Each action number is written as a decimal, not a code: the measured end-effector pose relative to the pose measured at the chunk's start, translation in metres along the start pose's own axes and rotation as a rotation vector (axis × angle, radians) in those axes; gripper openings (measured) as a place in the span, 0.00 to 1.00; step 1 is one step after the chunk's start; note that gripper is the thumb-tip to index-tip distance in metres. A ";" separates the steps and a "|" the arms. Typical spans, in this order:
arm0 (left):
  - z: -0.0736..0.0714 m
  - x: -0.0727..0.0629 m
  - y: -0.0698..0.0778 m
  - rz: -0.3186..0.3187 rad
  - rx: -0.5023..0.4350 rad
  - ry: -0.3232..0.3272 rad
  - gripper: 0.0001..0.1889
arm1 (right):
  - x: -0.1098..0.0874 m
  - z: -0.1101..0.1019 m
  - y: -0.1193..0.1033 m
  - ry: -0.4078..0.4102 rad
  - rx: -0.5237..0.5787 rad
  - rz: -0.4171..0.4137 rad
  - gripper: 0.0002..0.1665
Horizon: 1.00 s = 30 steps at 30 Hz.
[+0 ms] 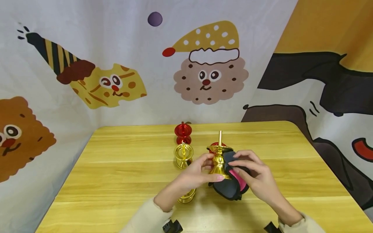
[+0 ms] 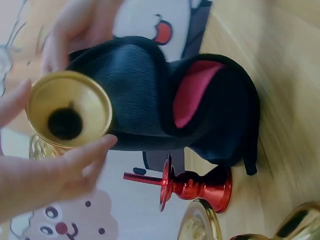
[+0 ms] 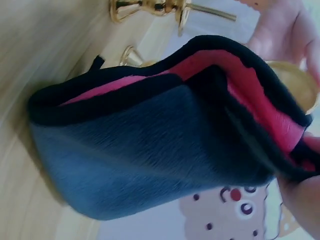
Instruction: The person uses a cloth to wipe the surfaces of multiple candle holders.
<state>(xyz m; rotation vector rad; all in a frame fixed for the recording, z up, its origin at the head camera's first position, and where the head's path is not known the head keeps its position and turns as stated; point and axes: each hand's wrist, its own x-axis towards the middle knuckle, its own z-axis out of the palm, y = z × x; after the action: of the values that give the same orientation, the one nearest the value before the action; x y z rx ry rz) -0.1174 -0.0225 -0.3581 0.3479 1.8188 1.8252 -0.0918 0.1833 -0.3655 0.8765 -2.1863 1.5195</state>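
My left hand (image 1: 195,173) grips a gold candle holder (image 1: 218,160) by its lower part, fingers behind and thumb at the base. The holder stands upright in the air, its thin spike on top; its hollow underside shows in the left wrist view. Against its right side lies a dark grey cloth (image 3: 135,145) with pink lining and black edging, folded over on itself. My right hand (image 1: 253,170) pinches the cloth's upper end between thumb and fingers. In the right wrist view the cloth hangs down towards the wooden table (image 1: 122,181).
A red candle holder (image 1: 183,131) stands at the back, with a gold candle holder (image 1: 183,155) in front of it. Another gold one (image 1: 187,196) is partly hidden by my left forearm. Behind the held one is a second red candle holder (image 2: 195,187). A patterned curtain (image 1: 125,38) hangs behind.
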 end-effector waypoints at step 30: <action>-0.007 -0.003 0.008 0.110 0.244 0.052 0.33 | -0.008 -0.004 0.008 0.015 0.057 0.051 0.21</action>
<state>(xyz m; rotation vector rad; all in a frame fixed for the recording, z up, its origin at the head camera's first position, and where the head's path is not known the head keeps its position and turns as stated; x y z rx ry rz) -0.1201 -0.0299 -0.3500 0.5036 2.1019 1.6997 -0.0909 0.1913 -0.3743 0.8297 -2.1800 1.6149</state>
